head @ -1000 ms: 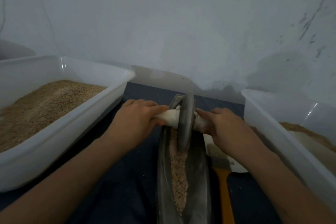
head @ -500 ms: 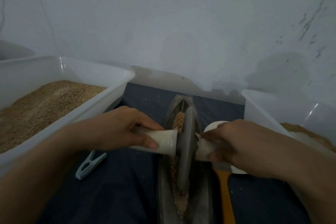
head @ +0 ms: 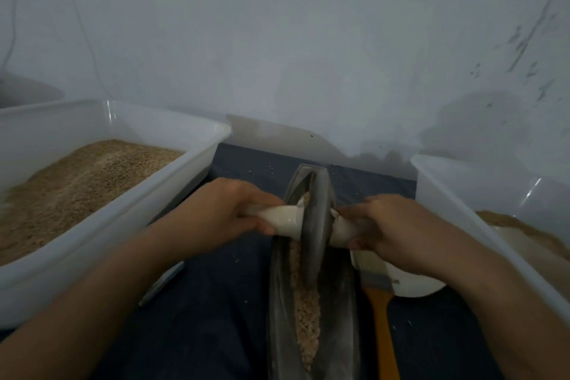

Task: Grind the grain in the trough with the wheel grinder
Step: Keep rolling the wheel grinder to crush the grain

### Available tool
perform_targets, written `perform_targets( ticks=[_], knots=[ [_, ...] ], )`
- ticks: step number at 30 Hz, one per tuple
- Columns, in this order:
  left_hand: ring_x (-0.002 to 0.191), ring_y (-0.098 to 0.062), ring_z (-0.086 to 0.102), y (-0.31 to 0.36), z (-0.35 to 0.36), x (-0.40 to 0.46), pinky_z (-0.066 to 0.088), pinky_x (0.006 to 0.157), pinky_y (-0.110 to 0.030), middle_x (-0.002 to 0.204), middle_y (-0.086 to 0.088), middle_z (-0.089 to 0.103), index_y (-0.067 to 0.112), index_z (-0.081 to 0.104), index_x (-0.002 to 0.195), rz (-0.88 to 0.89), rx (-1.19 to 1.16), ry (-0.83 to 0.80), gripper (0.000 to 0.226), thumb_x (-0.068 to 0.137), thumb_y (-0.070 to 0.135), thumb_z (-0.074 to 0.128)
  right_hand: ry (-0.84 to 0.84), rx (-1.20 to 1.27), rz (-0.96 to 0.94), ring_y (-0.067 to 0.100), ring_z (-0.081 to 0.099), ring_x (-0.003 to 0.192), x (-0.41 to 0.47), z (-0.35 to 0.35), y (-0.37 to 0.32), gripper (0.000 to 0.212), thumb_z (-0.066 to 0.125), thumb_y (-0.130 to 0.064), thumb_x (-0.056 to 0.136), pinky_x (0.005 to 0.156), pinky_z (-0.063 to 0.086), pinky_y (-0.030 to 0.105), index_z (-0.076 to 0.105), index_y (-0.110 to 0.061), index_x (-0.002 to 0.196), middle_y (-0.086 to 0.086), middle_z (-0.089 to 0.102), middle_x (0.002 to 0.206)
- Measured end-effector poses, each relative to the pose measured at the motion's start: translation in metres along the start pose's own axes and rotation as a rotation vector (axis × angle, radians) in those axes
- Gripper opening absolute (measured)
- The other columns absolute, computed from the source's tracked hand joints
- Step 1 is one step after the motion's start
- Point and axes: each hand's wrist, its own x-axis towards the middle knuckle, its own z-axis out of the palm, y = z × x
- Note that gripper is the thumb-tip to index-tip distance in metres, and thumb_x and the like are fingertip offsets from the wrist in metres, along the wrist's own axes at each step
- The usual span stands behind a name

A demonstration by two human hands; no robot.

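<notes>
Nearest the viewer, the long, narrow, boat-shaped grey metal trough [head: 336, 318] lies on the dark blue cloth [head: 209, 318], its long axis running straight away from the person and its pointed far end toward the pale wall [head: 308, 40]. A strip of coarse tan grain [head: 307, 315] fills its central groove on the near side of the hands. Just right of the trough, below the right hand, a brush with an orange handle [head: 381, 318] lies parallel to it, bristles reaching onto a white round dish [head: 419, 284]. Under the left forearm a pale clip [head: 160, 284] lies on the cloth.

Between the hands, the dark grey disc of the wheel grinder [head: 316, 225] stands upright on edge in the groove, its plane along the trough. Its white axle handle [head: 287, 220] runs crosswise, left to right. The left hand [head: 222, 213] curls its fingers round the left stub; the right hand [head: 391, 231] wraps the right stub likewise.

Outward of the left hand, a large translucent white plastic tub [head: 129, 225] holds a heap of tan grain. Outward of the right hand, a second translucent tub [head: 462, 225] holds a smaller brown heap.
</notes>
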Motion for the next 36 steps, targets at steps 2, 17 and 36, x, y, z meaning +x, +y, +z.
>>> perform_targets(
  ticks=[2, 17, 36],
  knots=[
    [0.088, 0.013, 0.058, 0.001, -0.013, -0.005, 0.04, 0.075, -0.003, 0.094, 0.03, 0.066, 0.044, 0.064, 0.11, -0.002, -0.185, -0.181, 0.035, 0.077, 0.039, 0.069, -0.096, 0.062, -0.056, 0.004, 0.054, 0.098, -0.012, -0.013, -0.004, 0.043, 0.06, -0.038, 0.088, 0.075, 0.04, 0.018, 0.047, -0.043, 0.129, -0.011, 0.06, 0.111],
    [0.112, -0.014, 0.053, 0.001, 0.023, 0.011, 0.035, 0.092, -0.028, 0.125, 0.009, 0.059, 0.032, 0.051, 0.131, -0.054, 0.341, 0.185, 0.041, 0.091, 0.042, 0.051, 0.186, -0.076, 0.155, 0.017, 0.04, 0.115, 0.014, 0.024, 0.005, 0.067, 0.048, -0.012, 0.094, 0.084, 0.034, 0.025, 0.016, -0.037, 0.147, 0.0, 0.046, 0.124],
    [0.089, 0.014, 0.055, 0.003, -0.011, -0.003, 0.039, 0.074, -0.004, 0.093, 0.029, 0.064, 0.048, 0.062, 0.111, -0.082, -0.049, -0.187, 0.027, 0.084, 0.043, 0.061, -0.056, 0.037, 0.052, 0.015, 0.049, 0.118, -0.008, -0.007, -0.006, 0.054, 0.056, -0.028, 0.092, 0.092, 0.04, 0.024, 0.034, -0.041, 0.14, -0.002, 0.051, 0.132]
  ],
)
